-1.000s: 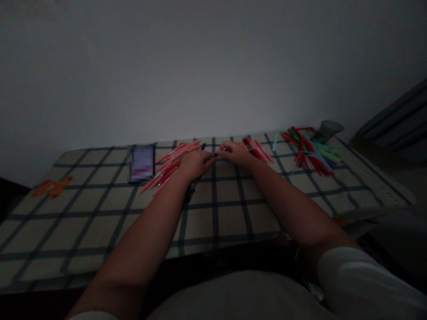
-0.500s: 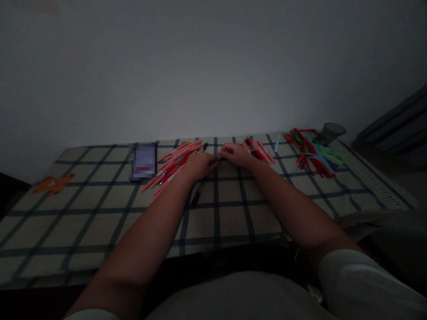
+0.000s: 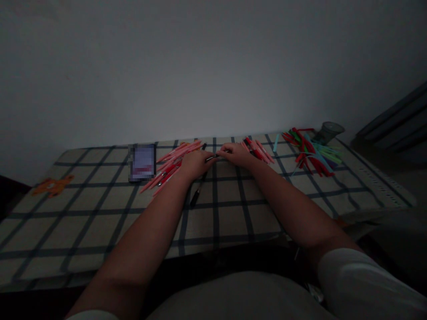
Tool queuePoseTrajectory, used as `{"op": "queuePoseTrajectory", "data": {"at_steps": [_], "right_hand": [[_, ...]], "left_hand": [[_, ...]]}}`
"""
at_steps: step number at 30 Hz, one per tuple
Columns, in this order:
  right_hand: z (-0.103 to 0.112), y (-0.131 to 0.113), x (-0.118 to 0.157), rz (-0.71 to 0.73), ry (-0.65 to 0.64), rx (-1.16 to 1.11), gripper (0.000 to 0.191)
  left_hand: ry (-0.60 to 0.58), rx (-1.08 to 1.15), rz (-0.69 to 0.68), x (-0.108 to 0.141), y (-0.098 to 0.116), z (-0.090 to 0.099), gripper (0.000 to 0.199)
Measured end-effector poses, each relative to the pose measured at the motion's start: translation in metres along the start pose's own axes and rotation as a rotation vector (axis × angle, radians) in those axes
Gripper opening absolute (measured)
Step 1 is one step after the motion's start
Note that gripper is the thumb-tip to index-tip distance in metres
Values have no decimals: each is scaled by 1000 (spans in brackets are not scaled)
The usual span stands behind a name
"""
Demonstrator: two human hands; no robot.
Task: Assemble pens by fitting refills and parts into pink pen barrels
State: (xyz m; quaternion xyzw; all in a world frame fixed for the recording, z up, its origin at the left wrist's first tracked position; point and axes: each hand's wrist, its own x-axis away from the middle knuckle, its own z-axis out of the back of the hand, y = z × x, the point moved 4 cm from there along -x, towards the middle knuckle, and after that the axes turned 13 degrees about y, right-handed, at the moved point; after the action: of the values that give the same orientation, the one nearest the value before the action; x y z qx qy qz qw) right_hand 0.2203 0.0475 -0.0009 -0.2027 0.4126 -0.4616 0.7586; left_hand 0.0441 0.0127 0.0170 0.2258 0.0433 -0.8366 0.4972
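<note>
A thin dark pen (image 3: 211,158) is stretched between my two hands over the middle of the table. My left hand (image 3: 196,164) is closed on its left end, and the fingers of my right hand (image 3: 234,154) pinch its right end. Left of my left hand, partly under it, lies a pile of pink and red pens (image 3: 173,155). Another bunch of pink, red and black pens (image 3: 258,149) lies just past my right hand. A black pen (image 3: 195,195) rests alone below my left hand, its upper part near the wrist.
A blurred-out tablet or phone (image 3: 143,162) lies left of the pens. To the right are a light blue strip (image 3: 276,142), a heap of coloured strips (image 3: 312,153) and a tilted grey cup (image 3: 329,131). A checked cloth (image 3: 230,218) covers the table against the wall.
My left hand has shifted slightly left and up, leaving more of the dark pen showing between my hands. The right hand has barely moved.
</note>
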Motion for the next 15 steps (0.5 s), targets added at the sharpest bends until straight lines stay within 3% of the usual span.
{"op": "queuePoseTrajectory", "data": {"at_steps": [15], "right_hand": [[3,-4,1,-17,39,-90,29]], "left_hand": [[34,21,15,0,-3,2,40]]}}
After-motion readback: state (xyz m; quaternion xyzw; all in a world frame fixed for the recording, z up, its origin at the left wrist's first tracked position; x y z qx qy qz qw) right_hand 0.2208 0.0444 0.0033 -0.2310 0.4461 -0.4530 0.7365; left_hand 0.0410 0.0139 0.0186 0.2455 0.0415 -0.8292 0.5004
